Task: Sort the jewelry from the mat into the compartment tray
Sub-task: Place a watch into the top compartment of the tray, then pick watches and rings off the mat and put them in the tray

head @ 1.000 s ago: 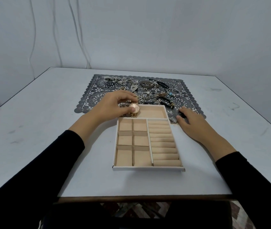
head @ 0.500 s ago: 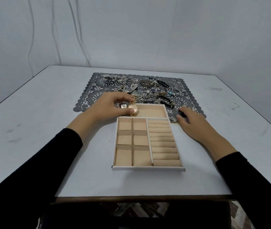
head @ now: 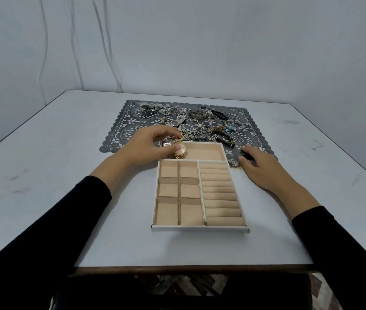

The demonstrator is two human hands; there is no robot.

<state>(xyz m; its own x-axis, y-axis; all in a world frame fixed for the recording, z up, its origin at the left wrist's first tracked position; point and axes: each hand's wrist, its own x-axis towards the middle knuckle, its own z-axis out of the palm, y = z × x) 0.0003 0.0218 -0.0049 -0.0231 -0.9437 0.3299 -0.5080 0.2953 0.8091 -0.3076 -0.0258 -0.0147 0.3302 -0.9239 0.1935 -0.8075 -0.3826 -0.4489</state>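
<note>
The watch (head: 180, 150) in my left hand (head: 146, 148) is gold, with a rosy pink dial. The tray (head: 200, 229) is white on its rim and outer wall and pale peach-beige inside, its dividers a shade browner. The mat (head: 119, 130) is dark grey, cut in a lacy pattern of circles and rosettes with a scalloped edge. The jewelry (head: 196, 114) on it is mostly silver, with some gold and black and one turquoise bead (head: 229, 128). My sleeves (head: 43, 231) are black; the tabletop (head: 66, 175) is pale grey-white with faint dark scuffs.

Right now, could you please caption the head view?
Left hand holds a gold watch at the tray; right hand rests beside it.
</note>
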